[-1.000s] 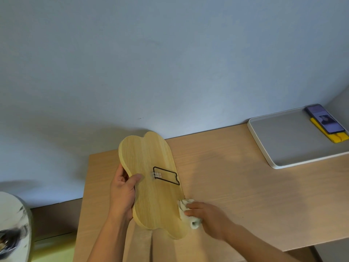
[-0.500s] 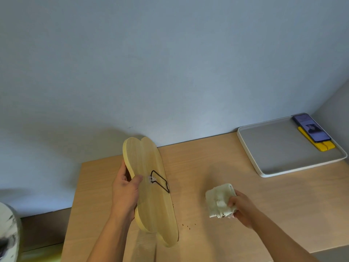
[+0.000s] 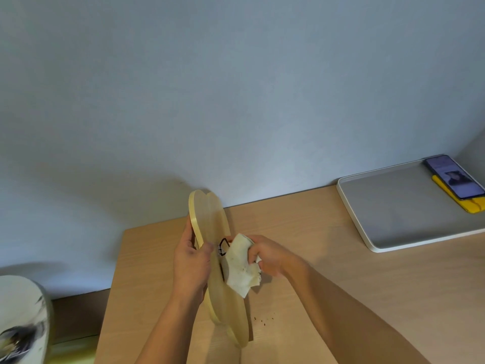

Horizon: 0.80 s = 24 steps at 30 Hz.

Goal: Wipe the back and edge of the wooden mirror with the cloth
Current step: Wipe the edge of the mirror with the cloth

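Observation:
The cloud-shaped wooden mirror [image 3: 213, 222] stands nearly on edge on the desk, its pale wooden back turned to the right. My left hand [image 3: 191, 261] grips its left rim at mid height, thumb on the back. My right hand [image 3: 267, 254] holds a crumpled off-white cloth [image 3: 240, 265] pressed against the back, over the black wire stand [image 3: 223, 244]. The mirror's glass side is hidden.
The light wooden desk [image 3: 328, 271] meets a grey-blue wall. Small dark crumbs [image 3: 263, 319] lie on the desk by the mirror's base. A white tray [image 3: 393, 211] at the right holds a phone [image 3: 454, 179] on a yellow object. A pale rounded object [image 3: 18, 319] sits low left.
The mirror turned from leaning back-up to nearly edge-on. My right hand pulled the cloth away to the right over the desk, then brought it back onto the mirror's back near the wire stand.

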{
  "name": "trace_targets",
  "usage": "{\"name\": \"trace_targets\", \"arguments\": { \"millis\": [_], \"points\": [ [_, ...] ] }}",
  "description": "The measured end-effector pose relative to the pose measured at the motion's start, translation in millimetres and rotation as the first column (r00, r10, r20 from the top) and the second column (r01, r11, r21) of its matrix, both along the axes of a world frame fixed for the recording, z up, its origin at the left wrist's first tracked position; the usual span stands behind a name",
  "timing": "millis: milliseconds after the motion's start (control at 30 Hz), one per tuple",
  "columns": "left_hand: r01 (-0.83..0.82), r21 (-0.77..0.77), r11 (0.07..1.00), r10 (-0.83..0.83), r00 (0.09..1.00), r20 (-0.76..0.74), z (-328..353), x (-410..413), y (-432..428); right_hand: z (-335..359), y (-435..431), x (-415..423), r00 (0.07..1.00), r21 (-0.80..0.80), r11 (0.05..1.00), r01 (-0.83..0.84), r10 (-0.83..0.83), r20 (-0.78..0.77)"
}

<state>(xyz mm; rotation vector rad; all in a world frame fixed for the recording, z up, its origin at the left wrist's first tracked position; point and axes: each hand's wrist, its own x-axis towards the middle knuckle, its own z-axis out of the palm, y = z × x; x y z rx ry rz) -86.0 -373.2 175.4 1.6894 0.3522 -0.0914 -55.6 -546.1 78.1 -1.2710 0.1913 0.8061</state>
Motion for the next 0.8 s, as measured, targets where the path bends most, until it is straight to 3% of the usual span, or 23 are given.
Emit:
{"name": "trace_targets", "arguments": {
  "millis": [233,600,800],
  "points": [
    [-0.014,0.085,0.996,0.015,1.000,-0.006,-1.5,2.2,-14.3,4.4,-8.4,20.4,0.997,-0.050,0.996,-0.072,0.074,0.036],
    [0.040,0.282,0.959,-0.050,0.998,0.028,4.4,2.8,-73.6,9.4,-47.3,37.2,0.954,-0.331,0.936,-0.123,0.203,0.220],
    [0.074,0.400,0.914,-0.109,0.992,0.066,-2.2,1.7,-115.7,4.3,-76.5,34.6,0.966,-0.300,0.945,-0.129,0.187,0.175]
  ]
}}
